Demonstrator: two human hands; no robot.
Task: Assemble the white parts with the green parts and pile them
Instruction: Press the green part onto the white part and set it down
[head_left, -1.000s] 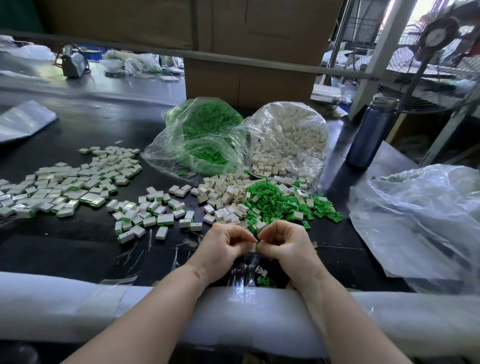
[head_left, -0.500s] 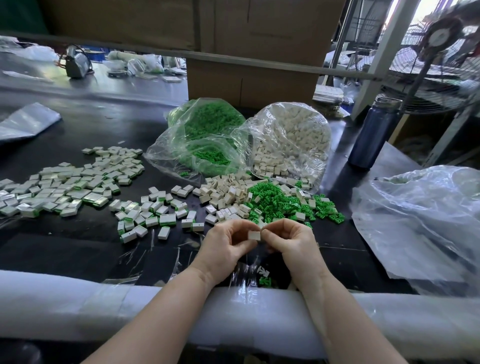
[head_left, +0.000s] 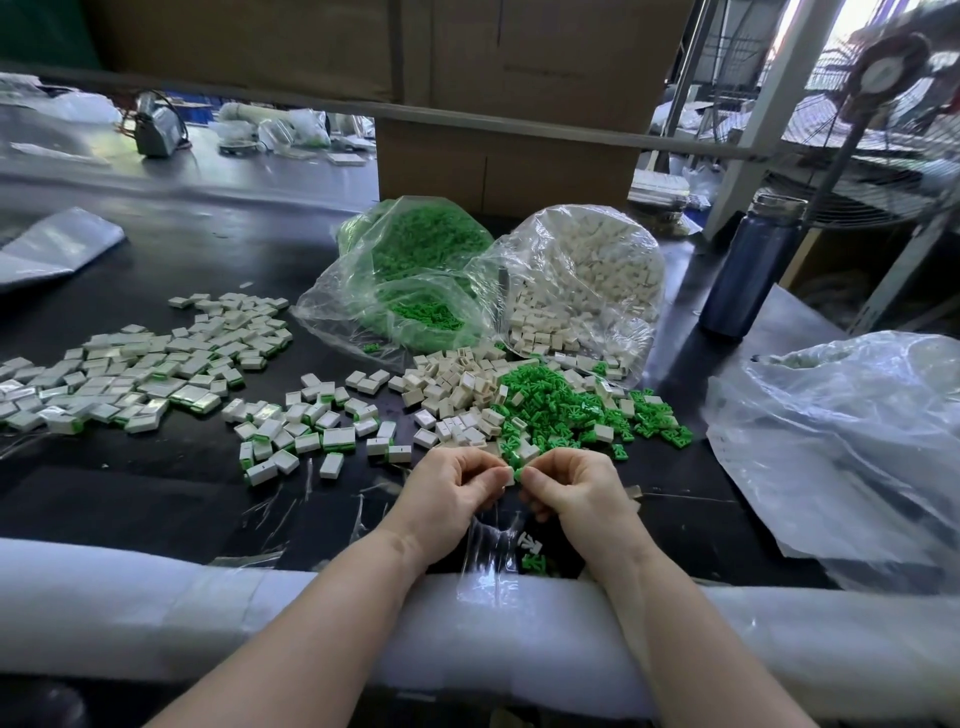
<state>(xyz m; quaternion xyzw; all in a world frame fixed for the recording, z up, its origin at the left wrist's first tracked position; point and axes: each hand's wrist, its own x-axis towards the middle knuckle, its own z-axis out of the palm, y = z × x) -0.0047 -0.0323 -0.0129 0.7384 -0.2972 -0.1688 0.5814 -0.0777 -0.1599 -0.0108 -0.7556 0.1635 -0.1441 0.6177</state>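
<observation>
Hands: left hand, right hand fingertip-to-fingertip | both pinching green part, seemingly

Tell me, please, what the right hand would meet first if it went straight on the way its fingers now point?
Most likely the left hand. The right hand points leftward, its fingertips pinching a small green part right against the left hand's fingertips, so hardly any gap is left between them.

The loose green parts and white parts lay on a black tabletop. Near its right edge stood a dark blue bottle. Its front edge wore white foam.
</observation>
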